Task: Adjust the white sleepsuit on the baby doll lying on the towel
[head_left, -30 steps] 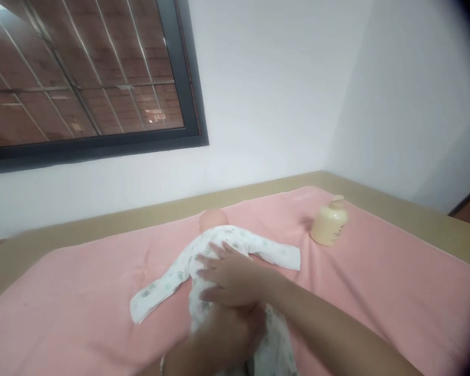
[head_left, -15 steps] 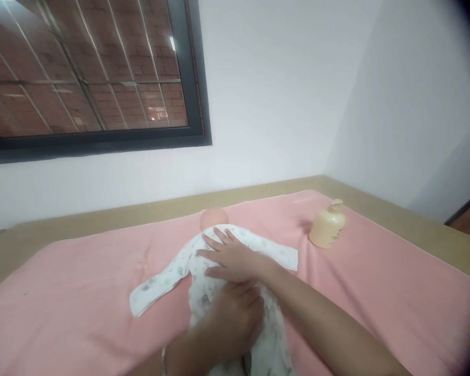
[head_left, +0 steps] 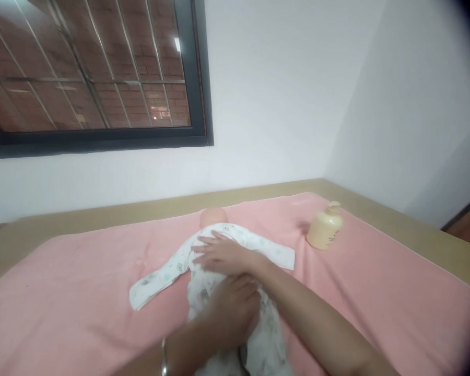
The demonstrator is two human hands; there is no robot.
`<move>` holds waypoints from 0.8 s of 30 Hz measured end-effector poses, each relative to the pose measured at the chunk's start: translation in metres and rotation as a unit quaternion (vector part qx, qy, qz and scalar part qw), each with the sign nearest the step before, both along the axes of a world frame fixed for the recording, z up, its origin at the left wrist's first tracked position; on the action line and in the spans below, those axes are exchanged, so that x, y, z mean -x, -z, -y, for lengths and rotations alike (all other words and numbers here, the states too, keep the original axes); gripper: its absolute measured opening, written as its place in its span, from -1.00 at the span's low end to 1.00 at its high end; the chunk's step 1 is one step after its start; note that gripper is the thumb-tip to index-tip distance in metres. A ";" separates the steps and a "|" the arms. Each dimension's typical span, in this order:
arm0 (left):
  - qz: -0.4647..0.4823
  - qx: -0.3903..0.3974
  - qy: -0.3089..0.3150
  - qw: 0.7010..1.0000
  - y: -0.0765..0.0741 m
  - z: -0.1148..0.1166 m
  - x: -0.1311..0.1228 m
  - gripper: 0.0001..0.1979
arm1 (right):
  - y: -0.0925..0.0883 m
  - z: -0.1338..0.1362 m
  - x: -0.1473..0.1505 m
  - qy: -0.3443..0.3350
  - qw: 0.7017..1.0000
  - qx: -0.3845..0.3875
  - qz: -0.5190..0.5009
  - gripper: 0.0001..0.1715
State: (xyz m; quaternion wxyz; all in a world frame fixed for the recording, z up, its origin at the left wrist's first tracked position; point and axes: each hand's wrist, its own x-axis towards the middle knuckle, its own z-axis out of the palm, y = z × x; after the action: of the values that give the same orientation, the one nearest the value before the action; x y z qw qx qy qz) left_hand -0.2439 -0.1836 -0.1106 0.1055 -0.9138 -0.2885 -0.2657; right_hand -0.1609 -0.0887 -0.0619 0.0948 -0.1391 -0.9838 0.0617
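Observation:
A baby doll in a white printed onesie lies face down on a pink towel, its head pointing away from me. My right hand rests flat on the doll's upper back with the fingers stretched out. Just below it, my left hand presses on the doll's lower back, fingers curved over the cloth; a thin bangle sits on that wrist. Both of the onesie's sleeves lie spread out to the sides.
A cream-coloured pump bottle stands on the towel to the right of the doll. The towel covers a tan surface set into a white corner. A dark-framed window with bars is on the wall at the upper left.
My right hand has slid up the doll's back toward its head. My left hand has come out from under it and now lies lower on the back.

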 end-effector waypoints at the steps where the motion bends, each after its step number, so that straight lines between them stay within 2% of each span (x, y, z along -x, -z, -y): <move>1: -0.002 0.004 0.017 1.000 -0.003 -0.001 -0.001 -0.84 | 0.000 -0.008 0.001 0.025 1.000 0.001 -0.010 -0.46; 4: -0.012 0.002 0.030 0.999 -0.008 -0.003 -0.001 -0.84 | 0.005 -0.011 0.002 0.172 0.984 0.032 -0.034 -0.26; 6: -0.029 0.001 0.021 0.999 -0.008 -0.001 -0.001 -0.84 | 0.009 0.003 -0.001 0.249 0.967 0.057 -0.026 -0.07; 7: -0.036 0.001 0.011 0.999 -0.008 0.001 -0.001 -0.84 | 0.010 0.012 -0.003 0.265 0.962 0.067 -0.019 -0.02; 9: -0.042 0.007 -0.016 0.999 -0.006 0.003 -0.001 -0.84 | 0.009 0.026 -0.006 0.236 0.969 0.078 -0.007 0.00; 11: -0.038 0.018 -0.033 0.999 -0.004 0.004 -0.001 -0.82 | 0.006 0.028 -0.006 0.170 0.982 0.080 -0.008 -0.06; 13: -0.028 0.021 -0.021 0.999 -0.003 0.002 -0.002 -0.82 | 0.003 0.016 -0.003 0.115 0.991 0.071 -0.019 -0.14; 15: -0.018 0.017 0.003 1.000 -0.003 -0.002 -0.003 -0.84 | 0.003 -0.003 0.001 0.107 0.992 0.060 -0.037 -0.21; 16: -0.014 0.012 0.013 1.000 -0.004 -0.003 -0.004 -0.85 | 0.004 -0.012 0.003 0.129 0.989 0.059 -0.046 -0.21; 18: -0.011 0.003 0.022 1.000 -0.003 -0.004 -0.005 -0.85 | 0.008 -0.020 0.007 0.219 0.972 0.070 -0.054 -0.17; 21: -0.020 -0.004 0.012 1.000 0.002 -0.002 -0.005 -0.84 | 0.017 -0.002 0.010 0.366 0.925 0.094 -0.032 -0.03; 22: -0.019 -0.006 0.003 1.000 0.006 -0.001 -0.004 -0.83 | 0.020 0.009 0.011 0.382 0.919 0.094 -0.024 0.01; 24: -0.005 -0.009 -0.018 1.000 0.014 0.002 -0.001 -0.81 | 0.021 0.029 0.012 0.347 0.934 0.081 -0.022 0.04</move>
State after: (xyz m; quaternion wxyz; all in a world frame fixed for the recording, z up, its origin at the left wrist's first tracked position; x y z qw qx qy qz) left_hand -0.2429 -0.1852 -0.1249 0.1195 -0.9087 -0.3022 -0.2621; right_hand -0.1734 -0.1180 -0.0833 0.1201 -0.4779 -0.8636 0.1069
